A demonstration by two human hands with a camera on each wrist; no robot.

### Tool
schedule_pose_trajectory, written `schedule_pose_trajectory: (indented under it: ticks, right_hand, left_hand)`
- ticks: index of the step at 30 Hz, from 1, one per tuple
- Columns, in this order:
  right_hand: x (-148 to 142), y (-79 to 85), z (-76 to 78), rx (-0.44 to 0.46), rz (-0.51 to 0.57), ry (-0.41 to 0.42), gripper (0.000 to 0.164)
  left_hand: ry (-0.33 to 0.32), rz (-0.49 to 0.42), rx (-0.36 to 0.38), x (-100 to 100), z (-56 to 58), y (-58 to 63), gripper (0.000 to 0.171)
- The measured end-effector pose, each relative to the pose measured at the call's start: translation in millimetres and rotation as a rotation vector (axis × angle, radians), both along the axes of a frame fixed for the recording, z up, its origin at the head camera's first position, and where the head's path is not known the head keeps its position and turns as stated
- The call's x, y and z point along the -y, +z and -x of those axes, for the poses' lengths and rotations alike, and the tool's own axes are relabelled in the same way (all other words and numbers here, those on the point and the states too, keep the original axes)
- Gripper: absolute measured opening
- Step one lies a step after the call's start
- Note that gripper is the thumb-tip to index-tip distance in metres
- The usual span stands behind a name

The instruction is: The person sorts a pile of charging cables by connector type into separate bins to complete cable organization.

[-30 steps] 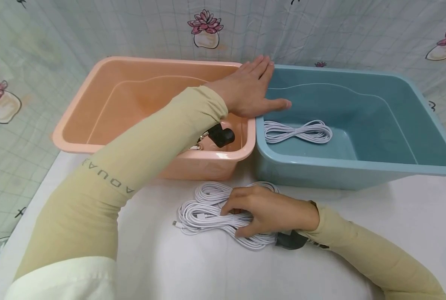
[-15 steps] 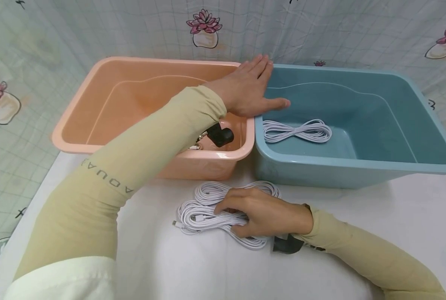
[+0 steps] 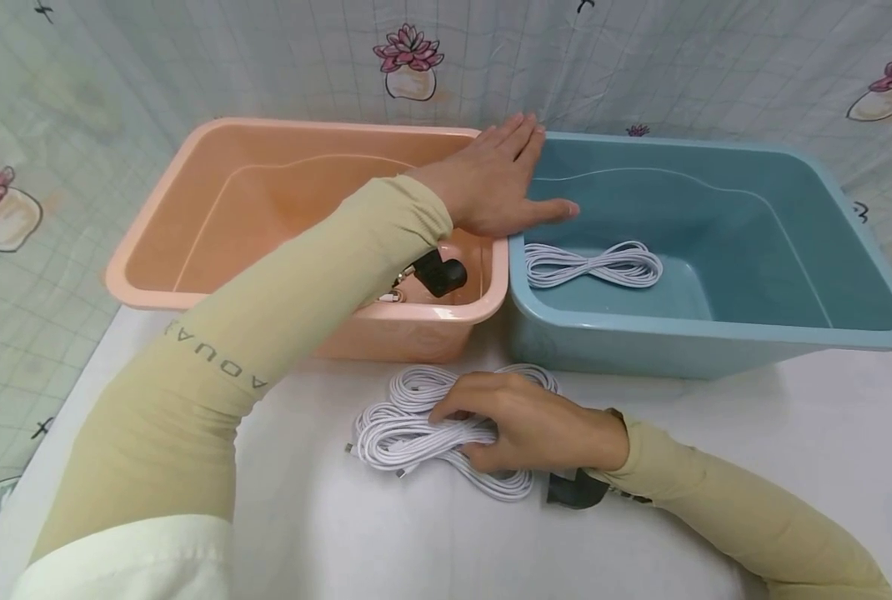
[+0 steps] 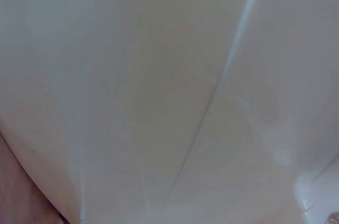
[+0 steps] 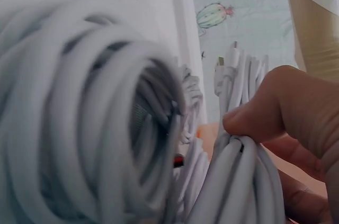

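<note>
In the head view my right hand (image 3: 528, 423) pinches a coiled white cable (image 3: 408, 439) around its middle, thumb on the near side and fingers on the far side. The right wrist view shows the thumb pressed against the gathered white strands (image 5: 238, 176), with metal-tipped plugs (image 5: 228, 68) standing above. More white cable coils (image 3: 427, 385) lie behind and under it on the table. My left hand (image 3: 494, 179) rests with straight fingers across the adjoining rims of the orange bin (image 3: 303, 125) and the blue bin (image 3: 716, 329). The left wrist view holds only a pale, blurred surface.
Inside the blue bin lies one figure-eight white cable (image 3: 596, 265). A black object (image 3: 440, 272) and a small white plug (image 3: 392, 296) show in the orange bin, partly hidden by the left sleeve (image 3: 303, 292). A white cloth (image 3: 341, 533) covers the table; a patterned curtain (image 3: 266, 58) hangs behind.
My right hand has shifted slightly left and its grip has settled on the upper coil. That coil has risen or tilted a little, and a plug now points toward the front. The left hand stays put.
</note>
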State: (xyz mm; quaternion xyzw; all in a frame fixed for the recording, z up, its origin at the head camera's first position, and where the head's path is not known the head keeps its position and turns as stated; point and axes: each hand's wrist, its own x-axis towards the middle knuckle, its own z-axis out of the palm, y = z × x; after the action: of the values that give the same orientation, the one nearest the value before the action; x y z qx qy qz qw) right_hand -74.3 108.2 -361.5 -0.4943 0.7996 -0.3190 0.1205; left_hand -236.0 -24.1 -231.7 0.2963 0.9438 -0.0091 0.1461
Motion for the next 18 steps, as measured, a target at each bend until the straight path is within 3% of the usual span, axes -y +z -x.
schedule_pose_trajectory:
  ticks: [8,18]
  right_hand:
    - [-5.5,6.0,2.4,-0.043,0.149,-0.055,0.046]
    - [-11.6,15.9,4.1,-0.045,0.196,-0.093,0.050]
  left_hand:
    - [-0.005,0.005,-0.003,0.7,-0.7,-0.1,0.104]
    - [-0.003,0.007,0.003,-0.3,-1.8,1.1,0.104]
